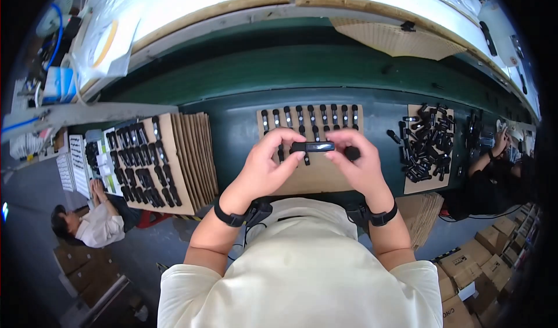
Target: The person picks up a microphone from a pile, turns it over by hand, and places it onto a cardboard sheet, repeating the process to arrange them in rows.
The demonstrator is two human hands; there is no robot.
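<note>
Between my two hands, over the middle sheet of cardboard [302, 179], lies a small black stick-shaped device [319, 146] with a glossy dark panel, held level. My left hand [267, 160] pinches its left end between thumb and fingers. The thumb and fingers of my right hand [361, 164] close on the other end. A round black end of a second piece [352, 152] shows against my right palm; the rest of it is hidden. Beyond my hands, similar black devices [311, 116] lie in rows on the cardboard, partly covered by my fingers.
At right, a jumbled heap of black devices [429, 142] lies on cardboard. Left, a stack of cardboard sheets [195, 159] carries rows of them. A white-edged shelf [232, 8] runs along the far side. One person [99, 220] sits at left; another [488, 177] works at right.
</note>
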